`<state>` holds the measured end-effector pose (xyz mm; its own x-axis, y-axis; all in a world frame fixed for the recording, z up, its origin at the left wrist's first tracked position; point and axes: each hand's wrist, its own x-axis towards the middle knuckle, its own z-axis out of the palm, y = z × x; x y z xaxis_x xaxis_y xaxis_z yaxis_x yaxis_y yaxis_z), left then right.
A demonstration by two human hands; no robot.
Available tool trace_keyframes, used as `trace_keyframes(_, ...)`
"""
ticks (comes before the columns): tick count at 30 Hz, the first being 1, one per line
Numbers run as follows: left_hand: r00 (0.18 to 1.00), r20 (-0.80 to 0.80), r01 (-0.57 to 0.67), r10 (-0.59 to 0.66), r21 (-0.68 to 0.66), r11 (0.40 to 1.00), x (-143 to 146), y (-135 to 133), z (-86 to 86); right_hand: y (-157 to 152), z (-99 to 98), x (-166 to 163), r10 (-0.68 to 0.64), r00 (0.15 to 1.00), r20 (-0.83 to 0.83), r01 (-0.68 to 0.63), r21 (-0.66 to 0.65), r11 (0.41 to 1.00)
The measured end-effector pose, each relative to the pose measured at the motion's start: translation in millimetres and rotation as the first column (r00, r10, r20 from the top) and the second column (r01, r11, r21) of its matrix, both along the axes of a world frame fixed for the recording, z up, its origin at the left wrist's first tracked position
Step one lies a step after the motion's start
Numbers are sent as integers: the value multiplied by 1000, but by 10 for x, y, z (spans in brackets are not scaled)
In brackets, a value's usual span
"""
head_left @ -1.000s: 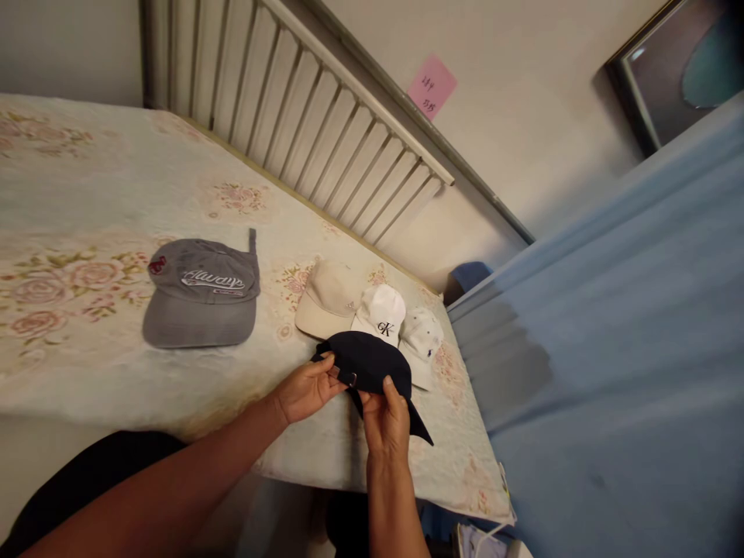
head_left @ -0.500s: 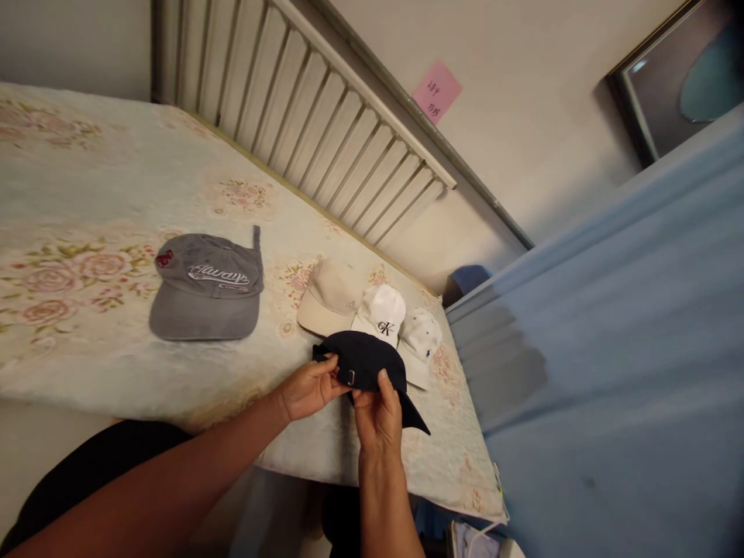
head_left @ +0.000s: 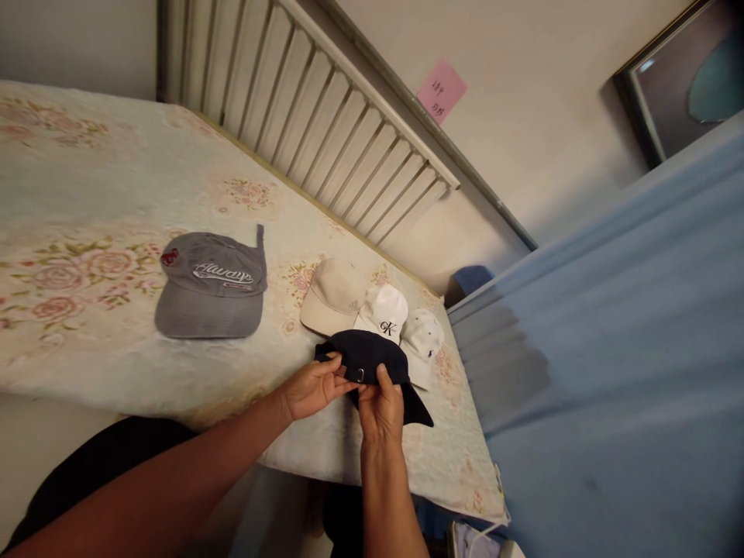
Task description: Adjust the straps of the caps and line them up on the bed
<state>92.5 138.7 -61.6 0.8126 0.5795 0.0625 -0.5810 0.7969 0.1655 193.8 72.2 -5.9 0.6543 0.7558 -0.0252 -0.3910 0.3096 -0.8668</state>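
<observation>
Both of my hands hold a navy cap point(head_left: 372, 354) above the near edge of a bed. My left hand point(head_left: 311, 387) pinches the cap's back strap beside its metal buckle. My right hand point(head_left: 380, 409) grips the cap's back rim from below, thumb on top. Just behind it lie a beige cap point(head_left: 330, 302), a white cap with a black logo point(head_left: 384, 310) and a white dotted cap point(head_left: 423, 335). A grey cap with lettering point(head_left: 210, 285) lies apart to the left.
The bed has a pale floral cover point(head_left: 105, 232) and a slatted headboard point(head_left: 325, 132) against the wall. A pink note point(head_left: 441, 90) sticks to the wall. A blue curtain point(head_left: 616, 372) hangs at the right, close to the bed's corner.
My hands have drawn closer together at the navy cap's back strap, and the cap has shifted slightly away from me. The other caps have not moved.
</observation>
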Motion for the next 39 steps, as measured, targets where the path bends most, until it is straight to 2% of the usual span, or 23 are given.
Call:
trace_keyframes(9,1000,8,-17,17,9,1000,14,3,-16,19,51,-46,38,999,-38,-37,34,999)
trace_keyframes(14,1000,15,-9,9,-1,1000,3,5,-12,39,78,-100,96,995,-18,-96,8,995)
trace_keyframes(21,1000,-10,-1,1,-18,1000,7,-4,-17,90,-12,-69,35,999,6,-35,-40,999)
trace_keyframes(30,999,-39,4,-5,-2,1000,30,-41,-2,125,-29,29,-17,997,69,18,-25,1000)
trace_keyframes(34,998,-69,2,-4,-23,1000,42,-50,-7,121,14,71,-15,1000,-3,15,-8,1000)
trace_keyframes(39,997,-75,-21,16,-55,998,55,-40,-46,113,131,133,-1,985,-171,3,9,1000)
